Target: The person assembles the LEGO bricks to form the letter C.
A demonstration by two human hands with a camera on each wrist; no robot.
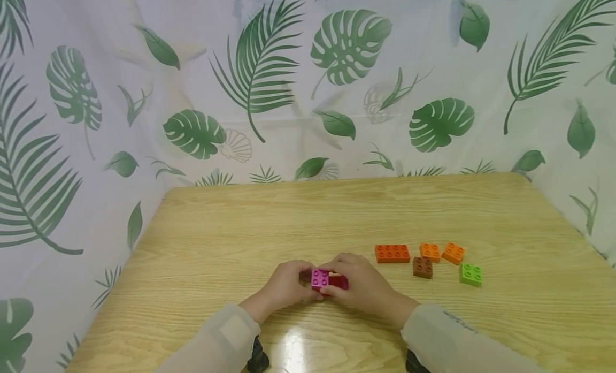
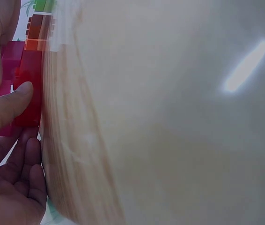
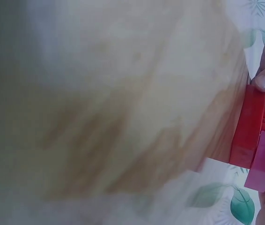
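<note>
Close together near the front of the table, both hands hold a small joined group of toy building bricks. My left hand [image 1: 287, 283] grips a red brick [image 2: 29, 93], its thumb lying against the brick's side. Upon the red brick sit pink bricks [image 3: 264, 157], one of them jutting past its end. My right hand [image 1: 362, 283] pinches the pink part, its thumb and index finger curved round it. The head view shows the studded top of one pink brick [image 1: 320, 278] between the fingertips; the right fingers hide part of the group.
Right of the hands on the wooden table [image 1: 269, 218] lie a long orange-red brick [image 1: 392, 253], two orange bricks [image 1: 430, 251], a brown brick [image 1: 423, 267] and a green brick [image 1: 470, 274]. Behind the table hangs a leaf-patterned cloth [image 1: 289, 121].
</note>
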